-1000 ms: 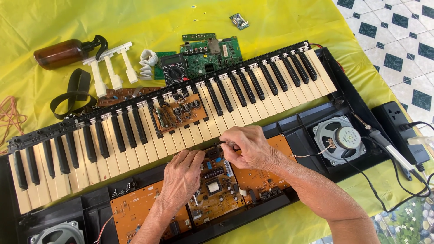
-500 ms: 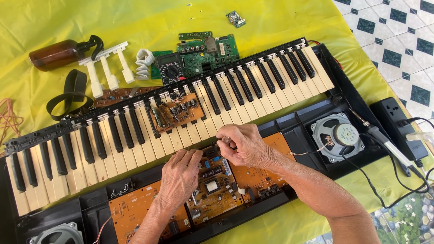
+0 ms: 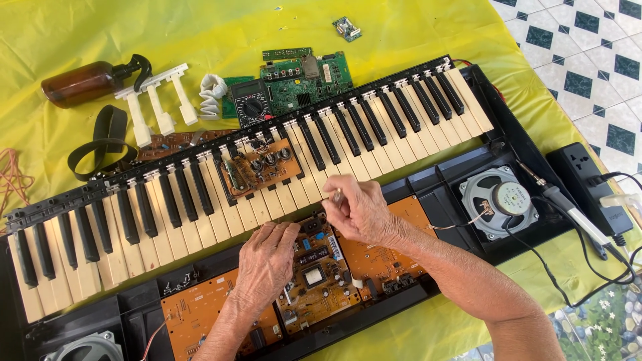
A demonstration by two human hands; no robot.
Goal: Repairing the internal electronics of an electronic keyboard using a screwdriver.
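Observation:
An opened electronic keyboard lies on a yellow cloth, its keybed [image 3: 167,207] lifted clear of the black case [image 3: 461,167]. My left hand [image 3: 267,261] rests flat on the orange and brown circuit boards [image 3: 321,277] inside the case, holding nothing. Just above the boards, at the front edge of the white keys, my right hand [image 3: 364,214] pinches a small metal piece [image 3: 336,196] between thumb and fingers. A small brown circuit board [image 3: 261,170] with round parts lies on top of the keys, just behind both hands.
A round speaker [image 3: 501,200] sits in the case at right, with a soldering iron [image 3: 568,207] and a black power strip [image 3: 588,177] beside it. Behind the keys lie a green board [image 3: 307,73], a multimeter [image 3: 251,103], loose white keys [image 3: 157,110], a brown bottle [image 3: 80,83] and a black strap [image 3: 100,144].
My right hand has risen slightly toward the keys, still pinching the small piece. My left hand stays on the boards. The view has shifted a little.

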